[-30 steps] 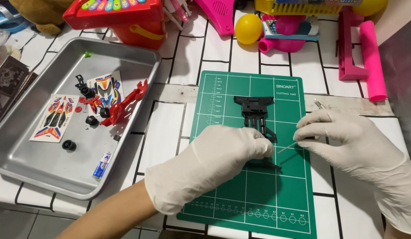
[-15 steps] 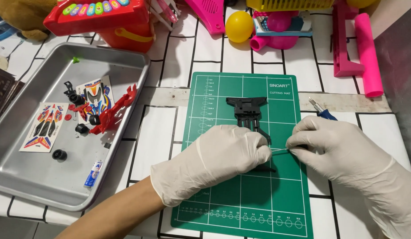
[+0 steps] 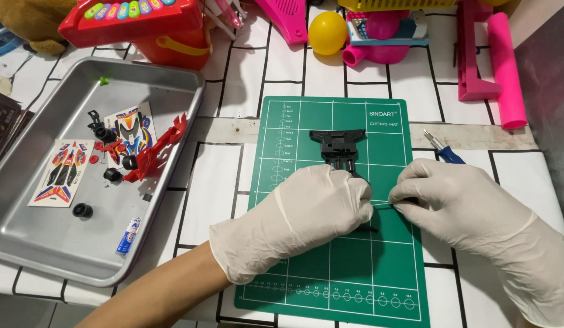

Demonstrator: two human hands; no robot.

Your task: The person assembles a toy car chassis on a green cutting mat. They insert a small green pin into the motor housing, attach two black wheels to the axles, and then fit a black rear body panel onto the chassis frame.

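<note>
Gloved hands [image 3: 306, 215] meeting over chassis [image 3: 340, 146]

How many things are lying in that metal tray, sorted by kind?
In the metal tray:
Sticker sheets: 2, one at the left, one under the parts
Red plastic frame: 1
Loose black wheels clear of the pile: 2
Small blue-and-white tube: 1
Green bit: 1
Total: 7; the small pieces in the pile are too tangled to count.
</note>
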